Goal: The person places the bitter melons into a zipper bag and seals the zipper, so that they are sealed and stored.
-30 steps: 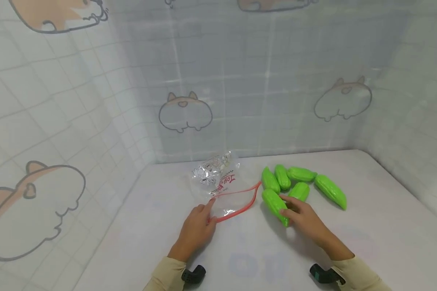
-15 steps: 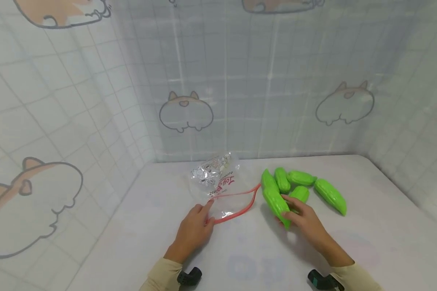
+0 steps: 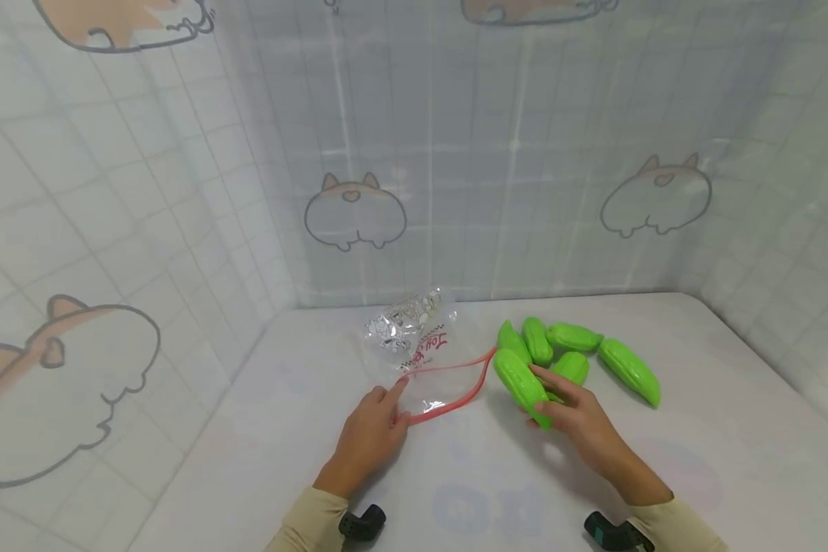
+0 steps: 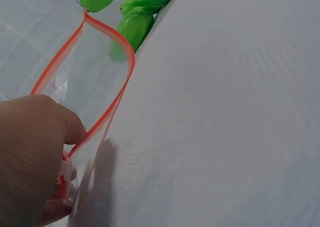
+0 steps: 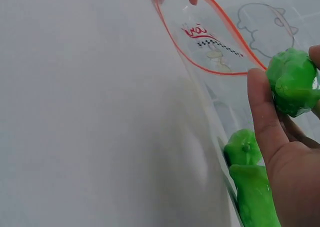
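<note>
My left hand [image 3: 371, 435] pinches one end of the mouth of a clear zip bag [image 3: 424, 341] with red edging and printed drawings. The bag's red-edged mouth [image 4: 131, 62] gapes apart in the left wrist view. In my right hand [image 3: 583, 422] is a glossy, bumpy green toy vegetable [image 3: 519, 377], shaped like a bitter melon, gripped between thumb and fingers. It is just right of the bag mouth, off the table in the right wrist view [image 5: 292, 82]. Some right-hand fingers are hidden behind it.
Several more green toy vegetables [image 3: 537, 341] lie on the white table behind and right of my right hand, one [image 3: 629, 369] farthest right. Patterned sheeting [image 3: 414, 153] with cartoon drawings walls the back and both sides.
The held toy vegetable tilted up and overlapped the one behind it half a second ago; now its far end is lower and the rear one shows again. The left hand stays on the bag.
</note>
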